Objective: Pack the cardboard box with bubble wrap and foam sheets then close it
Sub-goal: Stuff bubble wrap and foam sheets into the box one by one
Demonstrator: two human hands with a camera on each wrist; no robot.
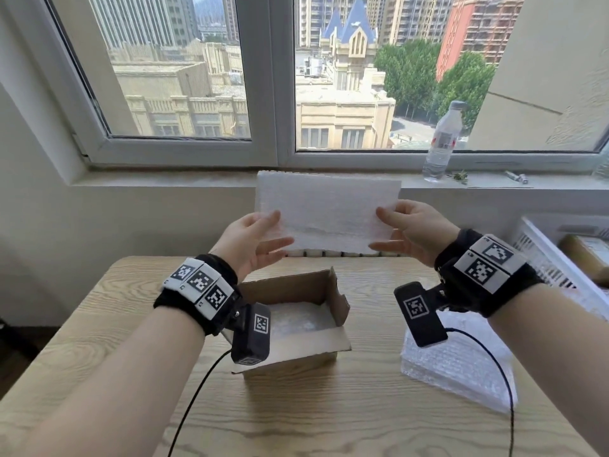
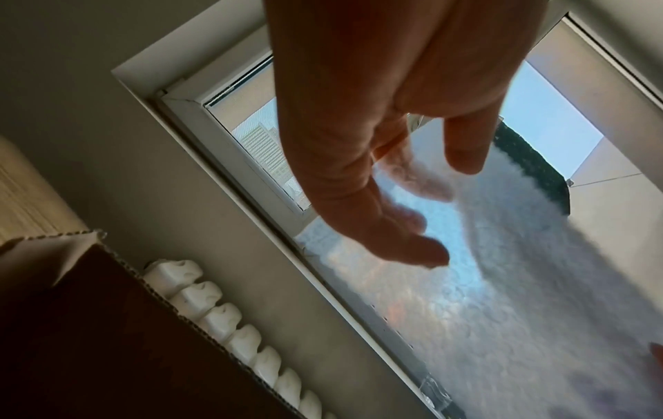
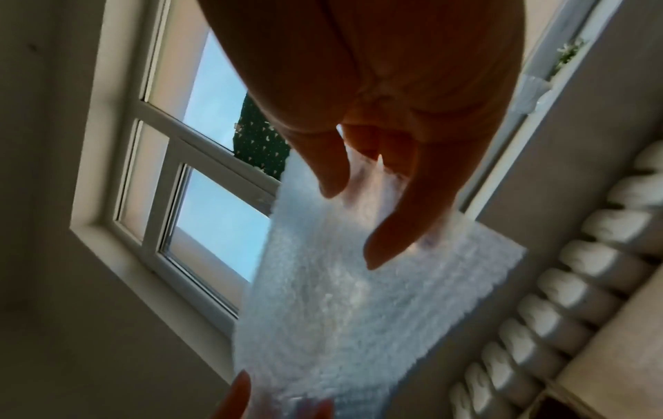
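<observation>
— Above the box, what do the hands hold?

— The left hand (image 1: 253, 240) pinches the left edge of a white foam sheet (image 1: 326, 214), thumb in front and fingers behind. The right hand (image 1: 412, 232) pinches the right edge in the same way. The sheet hangs upright between them, in front of the window sill, well above the table (image 1: 99, 324).

— And the box?

— The box (image 1: 296, 321) stands open on the table, under the left wrist, with flaps up. Inside I see something pale already on the bottom; I think it is wrap, but I cannot tell for sure. A stack of bubble wrap (image 1: 461, 367) lies to the right of the box, apart from it.

— How will the sheet handle?

— I judge it very light and soft. It keeps its shape between two hands, but light passes through it, so it is thin. It may bend or tear if pulled hard. Holding both short edges seems right; one hand alone would probably let it flop.

— Will it fit?

— It looks wider than the opening, so perhaps it must be folded or curved.
</observation>
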